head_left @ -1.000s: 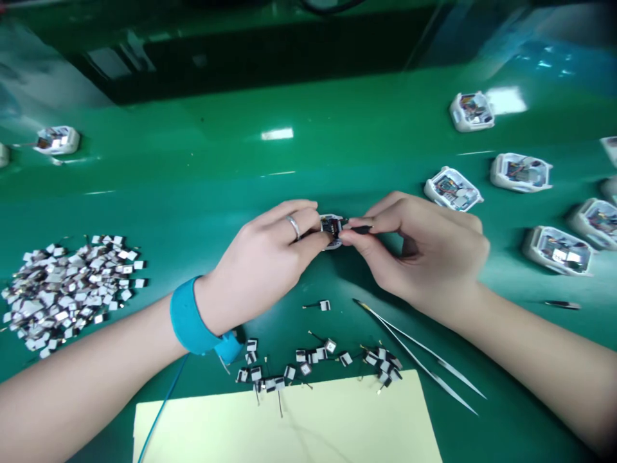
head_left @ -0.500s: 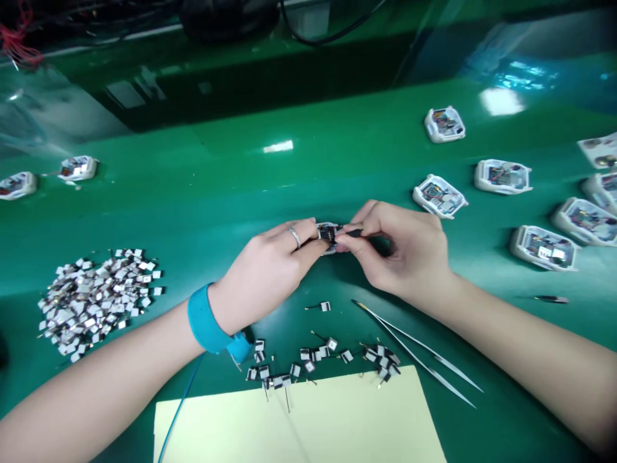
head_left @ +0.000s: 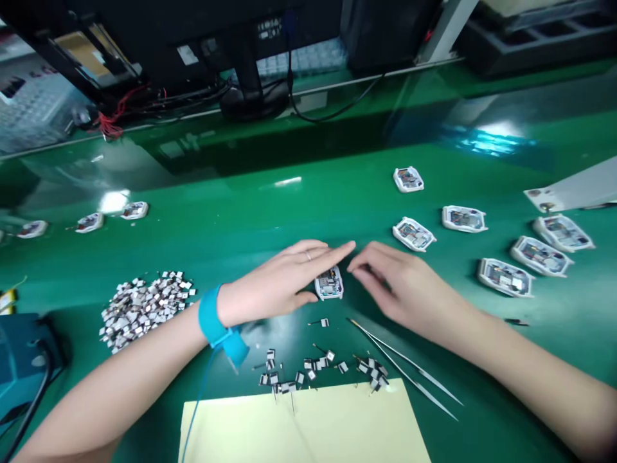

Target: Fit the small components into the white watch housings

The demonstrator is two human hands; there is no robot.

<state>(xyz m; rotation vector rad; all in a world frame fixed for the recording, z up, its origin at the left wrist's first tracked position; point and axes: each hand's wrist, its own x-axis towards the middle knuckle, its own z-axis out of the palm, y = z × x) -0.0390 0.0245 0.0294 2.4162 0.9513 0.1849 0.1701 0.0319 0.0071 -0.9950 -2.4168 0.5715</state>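
Observation:
My left hand, with a ring and a blue wrist strap, reaches over a white watch case with its electronics exposed. Its fingers are stretched out flat above the case's far side, the thumb at the left edge. Just right of the case, my right hand has thumb and forefinger drawn together; whatever may be between the tips is hidden. A small grey-and-black part with a short lead lies in front of the case. Tweezers rest below my right hand.
A pile of small grey parts sits at left; several leaded parts lie along a yellow sheet. More open white cases stand at right and far left. A monitor stand and cables are behind.
The view has tilted up. My left fingers have straightened out over the case, and my right hand has drawn off it to the right. The black item at my right fingertips no longer shows.

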